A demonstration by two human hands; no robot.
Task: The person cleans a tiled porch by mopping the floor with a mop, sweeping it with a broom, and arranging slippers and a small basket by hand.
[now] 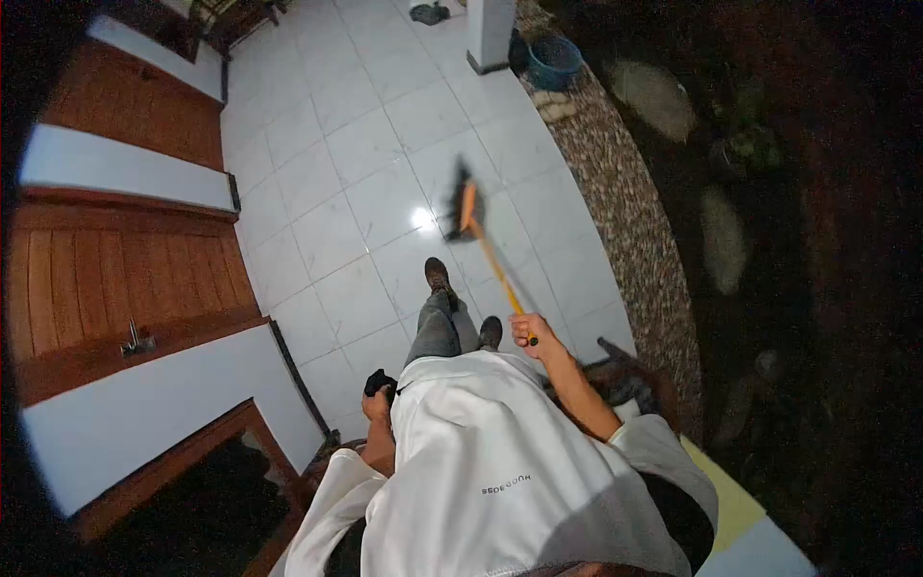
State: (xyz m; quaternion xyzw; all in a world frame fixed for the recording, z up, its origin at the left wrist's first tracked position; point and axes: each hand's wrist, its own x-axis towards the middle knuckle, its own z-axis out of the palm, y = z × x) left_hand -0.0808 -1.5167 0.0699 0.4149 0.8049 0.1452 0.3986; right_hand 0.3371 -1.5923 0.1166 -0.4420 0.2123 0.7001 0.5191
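A broom with a yellow handle is in my right hand, whose fingers are wrapped round the handle near its end. The broom's orange head with dark bristles is low over the white floor tiles, ahead of my feet, and is smeared by motion. At my left side, my left hand is closed on a small black item, perhaps cloth; its kind cannot be made out. My dark shoe steps forward on the tiled floor.
Wooden doors and a white wall run along the left. A pebbled strip edges the tiles on the right, with dark ground beyond. Farther off are a white pillar, a blue basket and a dark object on the floor.
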